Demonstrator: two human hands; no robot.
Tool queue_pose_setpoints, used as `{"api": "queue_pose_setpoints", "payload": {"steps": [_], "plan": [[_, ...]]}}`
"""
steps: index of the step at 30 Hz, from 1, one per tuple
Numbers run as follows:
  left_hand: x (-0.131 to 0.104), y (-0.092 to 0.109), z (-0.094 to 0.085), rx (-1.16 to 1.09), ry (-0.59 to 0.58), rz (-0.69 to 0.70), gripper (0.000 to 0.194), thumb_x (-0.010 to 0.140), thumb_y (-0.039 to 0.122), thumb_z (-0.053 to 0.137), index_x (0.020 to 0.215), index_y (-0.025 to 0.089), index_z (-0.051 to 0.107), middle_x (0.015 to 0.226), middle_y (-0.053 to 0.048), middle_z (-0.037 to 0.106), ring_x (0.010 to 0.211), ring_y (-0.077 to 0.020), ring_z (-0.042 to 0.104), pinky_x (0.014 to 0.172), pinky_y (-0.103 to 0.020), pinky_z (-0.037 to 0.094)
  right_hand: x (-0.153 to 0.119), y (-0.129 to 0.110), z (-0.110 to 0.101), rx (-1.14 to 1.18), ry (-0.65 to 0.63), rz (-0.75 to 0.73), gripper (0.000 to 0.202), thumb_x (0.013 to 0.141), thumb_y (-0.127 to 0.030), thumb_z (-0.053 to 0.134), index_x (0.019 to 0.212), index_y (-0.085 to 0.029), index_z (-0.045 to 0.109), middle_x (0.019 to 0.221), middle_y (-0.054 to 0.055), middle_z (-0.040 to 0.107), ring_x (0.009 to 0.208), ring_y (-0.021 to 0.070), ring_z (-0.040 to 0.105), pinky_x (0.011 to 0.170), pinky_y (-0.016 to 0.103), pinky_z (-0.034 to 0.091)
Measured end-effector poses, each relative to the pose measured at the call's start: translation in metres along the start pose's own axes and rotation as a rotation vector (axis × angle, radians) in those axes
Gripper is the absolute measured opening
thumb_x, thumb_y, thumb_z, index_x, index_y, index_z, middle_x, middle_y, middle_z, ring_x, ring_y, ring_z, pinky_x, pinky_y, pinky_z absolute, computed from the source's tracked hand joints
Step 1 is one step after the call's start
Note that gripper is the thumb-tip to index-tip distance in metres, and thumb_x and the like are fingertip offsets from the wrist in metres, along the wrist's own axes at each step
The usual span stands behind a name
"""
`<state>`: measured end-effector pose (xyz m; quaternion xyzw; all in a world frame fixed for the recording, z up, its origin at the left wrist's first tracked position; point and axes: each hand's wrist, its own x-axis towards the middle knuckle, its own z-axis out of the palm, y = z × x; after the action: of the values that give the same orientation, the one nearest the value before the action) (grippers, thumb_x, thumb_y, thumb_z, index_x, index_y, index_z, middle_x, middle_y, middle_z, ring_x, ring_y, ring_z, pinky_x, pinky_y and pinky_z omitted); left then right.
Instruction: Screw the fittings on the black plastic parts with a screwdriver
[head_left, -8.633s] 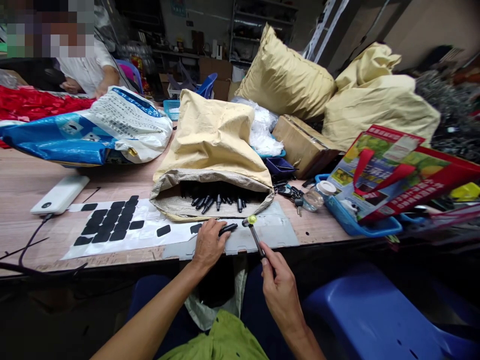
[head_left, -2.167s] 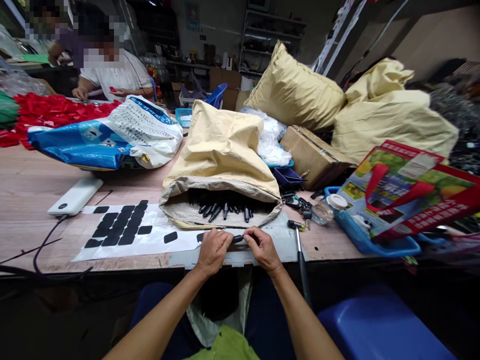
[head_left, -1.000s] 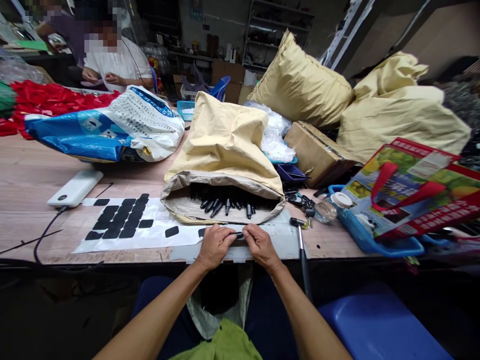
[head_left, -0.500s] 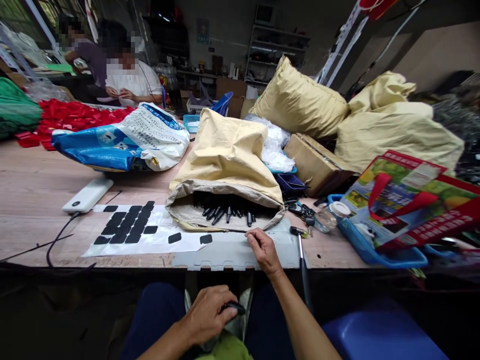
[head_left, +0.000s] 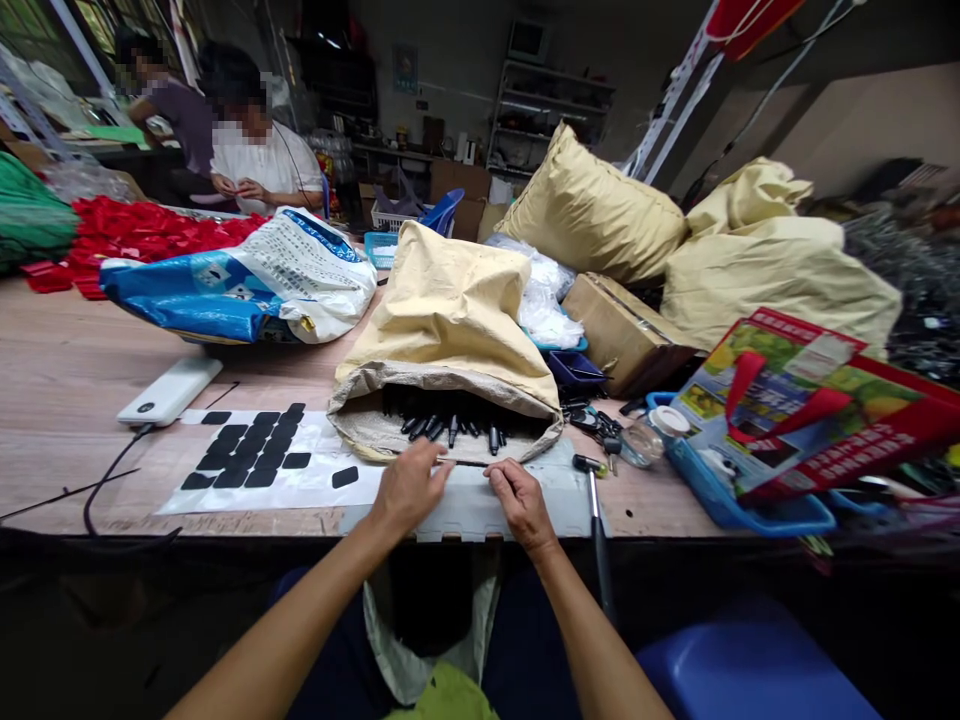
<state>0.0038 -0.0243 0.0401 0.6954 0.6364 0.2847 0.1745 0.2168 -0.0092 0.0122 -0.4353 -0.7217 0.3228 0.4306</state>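
My left hand (head_left: 409, 487) is at the mouth of a cream cloth sack (head_left: 461, 310), its fingertips close to the black tapered pieces (head_left: 452, 430) inside. Its thumb stands apart from the fingers, and nothing shows in its grasp. My right hand (head_left: 523, 503) rests at the sack's lower lip, thumb and forefinger pinched together. A thin dark line runs from that pinch toward my left hand; I cannot make out whether it is held. Under both hands lies a grey sheet (head_left: 555, 490). Below the table edge, a pale bag (head_left: 379, 640) gapes between my knees.
Left of the sack, black rounded patches (head_left: 255, 450) lie on white backing beside a white power bank (head_left: 171, 392). To the right are a hammer (head_left: 596, 520), a blue basket (head_left: 750, 515) and a red shopping bag (head_left: 810, 410). Two people sit at the back left.
My left hand has risen from my lap to the sack's mouth; the black piece it held is out of sight. My right hand stays at the lip. The view has shifted slightly.
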Motion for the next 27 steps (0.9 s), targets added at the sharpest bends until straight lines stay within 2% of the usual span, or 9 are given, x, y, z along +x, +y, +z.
{"api": "queue_pose_setpoints", "payload": {"steps": [2, 6, 10, 13, 16, 18, 22, 24, 27], "plan": [[0.030, -0.009, 0.001, 0.151, 0.093, -0.036, 0.023, 0.097, 0.036, 0.053, 0.099, 0.022, 0.072, 0.101, -0.008, 0.067, 0.095, -0.0227, 0.063, 0.082, -0.032, 0.047, -0.001, 0.001, -0.001, 0.003, 0.002, 0.005, 0.030, 0.101, -0.039, 0.049, 0.090, -0.019, 0.069, 0.085, 0.004, 0.063, 0.082, 0.0180, 0.059, 0.078, 0.028, 0.045], [0.052, -0.022, 0.008, 0.355, 0.027, -0.053, 0.023, 0.095, 0.040, 0.058, 0.094, 0.020, 0.070, 0.099, -0.009, 0.064, 0.096, -0.0254, 0.062, 0.077, -0.033, 0.046, -0.001, 0.004, 0.001, 0.020, 0.018, 0.021, 0.033, 0.102, -0.040, 0.047, 0.088, -0.019, 0.069, 0.084, 0.004, 0.063, 0.082, 0.0180, 0.059, 0.077, 0.029, 0.046], [0.040, -0.029, 0.004, 0.422, 0.014, -0.067, 0.020, 0.092, 0.038, 0.062, 0.090, 0.020, 0.069, 0.099, -0.008, 0.064, 0.096, -0.0252, 0.062, 0.078, -0.033, 0.046, -0.002, 0.003, 0.001, 0.039, 0.056, 0.054, 0.036, 0.103, -0.042, 0.044, 0.088, -0.020, 0.069, 0.083, 0.004, 0.062, 0.079, 0.0181, 0.059, 0.076, 0.030, 0.047], [0.023, -0.037, -0.006, 0.360, 0.062, -0.069, 0.017, 0.091, 0.038, 0.063, 0.089, 0.021, 0.067, 0.095, -0.006, 0.064, 0.096, -0.0237, 0.061, 0.081, -0.033, 0.045, -0.009, 0.003, -0.014, -0.030, 0.233, 0.081, 0.032, 0.101, -0.042, 0.046, 0.091, -0.020, 0.068, 0.087, 0.005, 0.064, 0.082, 0.0198, 0.059, 0.078, 0.032, 0.048], [0.007, -0.037, -0.011, 0.213, 0.045, 0.073, 0.016, 0.092, 0.037, 0.062, 0.091, 0.022, 0.065, 0.094, -0.004, 0.065, 0.095, -0.0221, 0.060, 0.085, -0.033, 0.045, -0.026, 0.007, -0.047, -0.364, 0.510, 0.169, 0.027, 0.097, -0.041, 0.050, 0.094, -0.021, 0.068, 0.095, 0.010, 0.065, 0.089, 0.0241, 0.058, 0.082, 0.036, 0.047], [-0.001, -0.030, -0.005, 0.136, -0.026, 0.185, 0.015, 0.093, 0.037, 0.063, 0.094, 0.022, 0.064, 0.095, -0.004, 0.066, 0.095, -0.0221, 0.059, 0.085, -0.033, 0.045, -0.039, 0.012, -0.071, -0.702, 0.585, 0.329, 0.024, 0.092, -0.038, 0.055, 0.097, -0.020, 0.070, 0.103, 0.014, 0.064, 0.097, 0.0294, 0.057, 0.086, 0.041, 0.046], [-0.005, -0.015, 0.020, 0.084, -0.112, 0.227, 0.014, 0.089, 0.035, 0.068, 0.095, 0.022, 0.065, 0.092, -0.004, 0.067, 0.093, -0.0228, 0.058, 0.083, -0.035, 0.043, -0.058, 0.018, -0.101, -0.941, 0.326, 0.697, 0.035, 0.087, -0.046, 0.060, 0.111, -0.021, 0.067, 0.102, 0.014, 0.064, 0.089, 0.0310, 0.061, 0.072, 0.039, 0.046], [-0.003, -0.014, 0.030, 0.051, -0.110, 0.191, 0.015, 0.087, 0.034, 0.071, 0.094, 0.022, 0.066, 0.092, -0.003, 0.067, 0.092, -0.0224, 0.058, 0.083, -0.035, 0.042, -0.062, 0.021, -0.105, -0.951, 0.219, 0.740, 0.033, 0.091, -0.047, 0.055, 0.109, -0.021, 0.066, 0.102, 0.013, 0.064, 0.083, 0.0283, 0.063, 0.068, 0.037, 0.045], [0.000, -0.018, 0.037, 0.004, -0.105, 0.159, 0.016, 0.085, 0.035, 0.073, 0.093, 0.022, 0.067, 0.090, -0.002, 0.066, 0.091, -0.0219, 0.058, 0.084, -0.035, 0.041, -0.063, 0.027, -0.108, -0.934, 0.198, 0.724, 0.022, 0.089, -0.035, 0.051, 0.097, -0.019, 0.065, 0.096, 0.013, 0.064, 0.082, 0.0266, 0.064, 0.069, 0.036, 0.045]]}}
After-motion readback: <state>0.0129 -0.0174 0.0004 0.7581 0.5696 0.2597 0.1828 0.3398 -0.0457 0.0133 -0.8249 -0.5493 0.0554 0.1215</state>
